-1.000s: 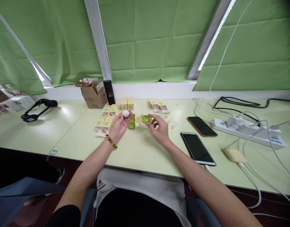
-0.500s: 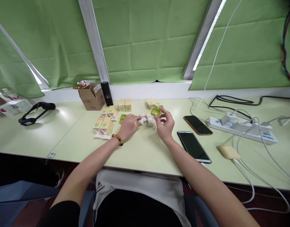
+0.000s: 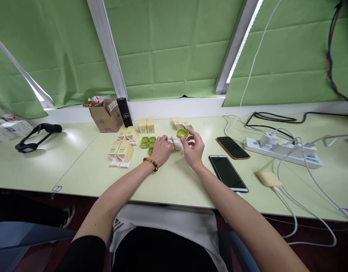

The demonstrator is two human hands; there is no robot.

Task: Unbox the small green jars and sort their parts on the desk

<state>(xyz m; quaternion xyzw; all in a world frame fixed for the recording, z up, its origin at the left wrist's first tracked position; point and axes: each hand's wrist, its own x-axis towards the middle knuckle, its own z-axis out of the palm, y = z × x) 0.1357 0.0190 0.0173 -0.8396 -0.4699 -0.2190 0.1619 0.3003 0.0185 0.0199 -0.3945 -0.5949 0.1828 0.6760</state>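
Note:
My right hand [image 3: 194, 149] pinches a small green square container [image 3: 182, 133] by its edge, open side up, above the table. My left hand [image 3: 161, 150], with a beaded bracelet on the wrist, curls its fingers at a cluster of small white rounded pieces [image 3: 177, 144]. Its fingertips are partly hidden, so whatever lies between them cannot be made out. Left of this hand, several more green containers [image 3: 144, 142] stand grouped on the table. Beyond the right hand are a couple of cream boxes [image 3: 178, 123] with green labels.
More cream boxes [image 3: 125, 152] stand at left, near a cardboard box [image 3: 108, 120] and a black cylinder [image 3: 124, 112]. Two phones, one white-framed [image 3: 228, 173] and one dark [image 3: 233, 147], lie right of my right hand. Beyond them are a power strip [image 3: 284, 153] and loose cables.
My left hand has moved right over the white pieces, and its fingers have drawn in. More green containers show behind it. My right hand still holds its green container.

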